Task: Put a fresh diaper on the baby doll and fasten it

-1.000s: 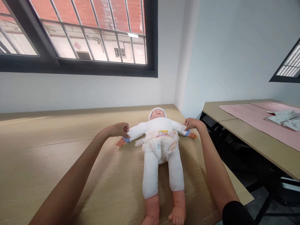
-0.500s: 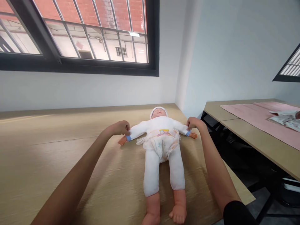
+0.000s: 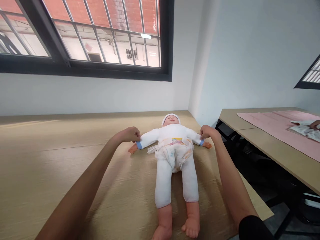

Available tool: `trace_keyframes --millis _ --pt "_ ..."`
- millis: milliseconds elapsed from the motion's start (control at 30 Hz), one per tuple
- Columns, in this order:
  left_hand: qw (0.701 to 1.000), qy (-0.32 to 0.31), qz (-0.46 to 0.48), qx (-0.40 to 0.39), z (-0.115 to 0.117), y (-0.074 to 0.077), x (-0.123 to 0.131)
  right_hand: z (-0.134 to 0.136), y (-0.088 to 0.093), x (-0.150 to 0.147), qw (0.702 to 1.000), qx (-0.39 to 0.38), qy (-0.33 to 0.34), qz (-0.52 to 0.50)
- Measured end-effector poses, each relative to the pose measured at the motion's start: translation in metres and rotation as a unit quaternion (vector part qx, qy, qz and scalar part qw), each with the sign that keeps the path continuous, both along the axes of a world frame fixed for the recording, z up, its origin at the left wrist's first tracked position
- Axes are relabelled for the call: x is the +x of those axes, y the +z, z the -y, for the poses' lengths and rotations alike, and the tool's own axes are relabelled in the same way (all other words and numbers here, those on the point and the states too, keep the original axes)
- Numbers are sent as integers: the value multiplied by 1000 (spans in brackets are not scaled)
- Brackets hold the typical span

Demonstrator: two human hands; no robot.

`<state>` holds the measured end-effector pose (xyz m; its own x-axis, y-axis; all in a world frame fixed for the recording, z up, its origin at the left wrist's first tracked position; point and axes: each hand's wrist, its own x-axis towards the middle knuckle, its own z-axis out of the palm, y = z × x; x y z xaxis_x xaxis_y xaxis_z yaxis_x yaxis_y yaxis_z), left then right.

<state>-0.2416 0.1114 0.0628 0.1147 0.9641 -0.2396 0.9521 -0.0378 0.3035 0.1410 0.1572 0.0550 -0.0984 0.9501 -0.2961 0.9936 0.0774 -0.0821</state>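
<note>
The left hand (image 3: 129, 134) and right hand (image 3: 208, 132) are still pinching the doll's (image 3: 172, 131) sleeves (image 3: 193, 134). Its arms (image 3: 148, 137) are staying spread (another person's hand (image 3: 315, 124) is appearing, far right).

A doll (image 3: 172, 131) in white clothes and a cap lies face up on the wooden surface (image 3: 62, 145), head toward the wall, arms spread. The left hand (image 3: 132, 134) and right hand (image 3: 207, 132) pinch its sleeves—each just by a blue cuff. A diaper (image 3: 176, 156) wraps its hips. At right—on another table—a person's hand touches printed fabric (image 3: 301, 129) on a pink cloth (image 3: 267, 125).
</note>
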Motion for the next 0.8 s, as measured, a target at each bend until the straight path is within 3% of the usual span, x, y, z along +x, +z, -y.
trace_keyframes --millis 267,433,800 --pt "1000 4 -23 -12 -4 -7 -10 -1 -1 1 1000 0 0 10" --pt "1000 -1 -18 -4 -1 -3 -11 -2 -3 2 1000 -2 -9 17" --pt "999 12 -43 21 5 4 7 1 0 -1 1000 -14 -14 24"
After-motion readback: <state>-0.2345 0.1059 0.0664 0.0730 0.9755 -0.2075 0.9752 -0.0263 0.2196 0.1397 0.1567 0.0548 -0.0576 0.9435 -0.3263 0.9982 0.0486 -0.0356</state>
